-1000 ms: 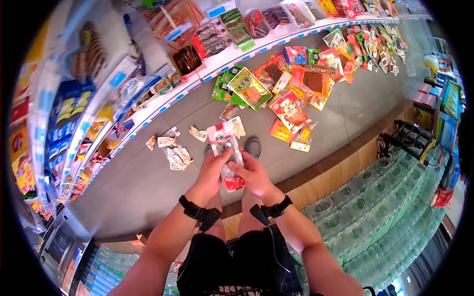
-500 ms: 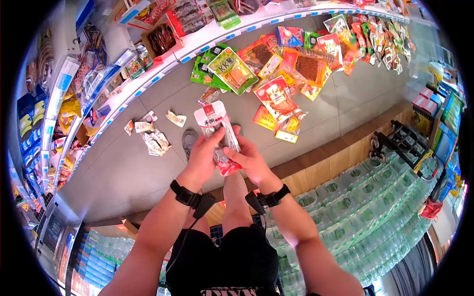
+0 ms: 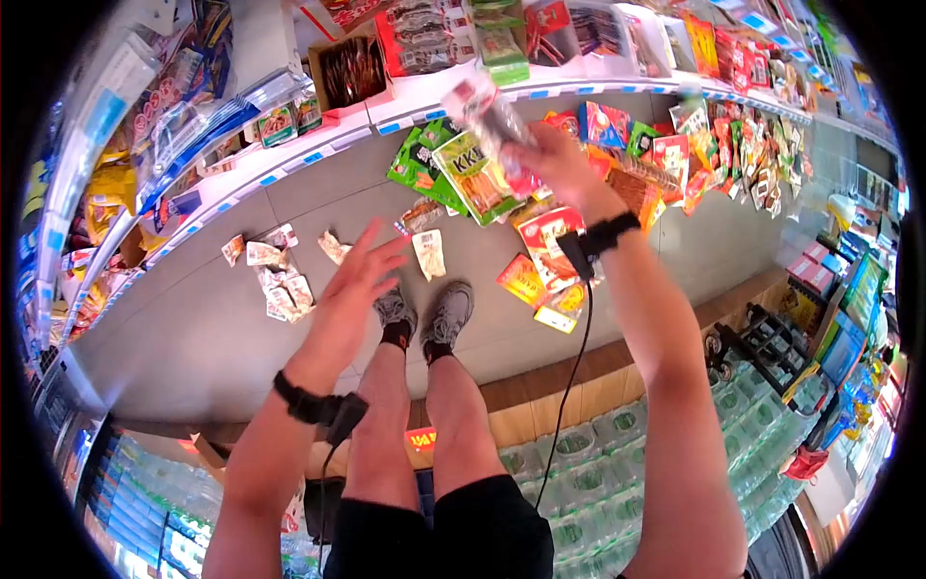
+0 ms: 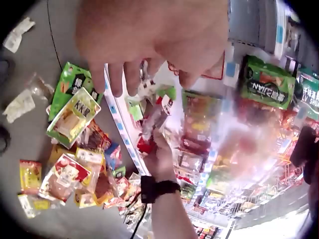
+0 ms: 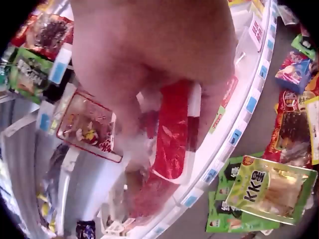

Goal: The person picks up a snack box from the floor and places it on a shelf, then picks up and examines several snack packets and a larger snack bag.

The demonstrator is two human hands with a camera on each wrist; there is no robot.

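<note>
My right hand [image 3: 564,169] grips a clear, red and white snack packet [image 3: 487,114] by its lower end, arm stretched forward over the shelf's front edge. In the right wrist view a red part of the packet [image 5: 172,134] shows under the fingers. My left hand [image 3: 345,294] holds nothing, its fingers spread above the floor. Below the right hand lie a green KK snack bag [image 3: 477,179], a darker green bag [image 3: 420,159] and a red and white bag [image 3: 550,246]. Small whitish packets [image 3: 285,289] lie on the floor to the left.
A curved low shelf [image 3: 347,140] with blue price tags and boxed snacks runs along the front. More packets [image 3: 762,154] lie in a heap at far right. Behind me, shrink-wrapped bottles [image 3: 598,473] stand beyond a wooden ledge [image 3: 579,386], with a black trolley [image 3: 776,347] beside them.
Both hands held the packet in front of the body; my left hand has let go and moved left. The right hand has carried the packet forward and right, toward the shelf.
</note>
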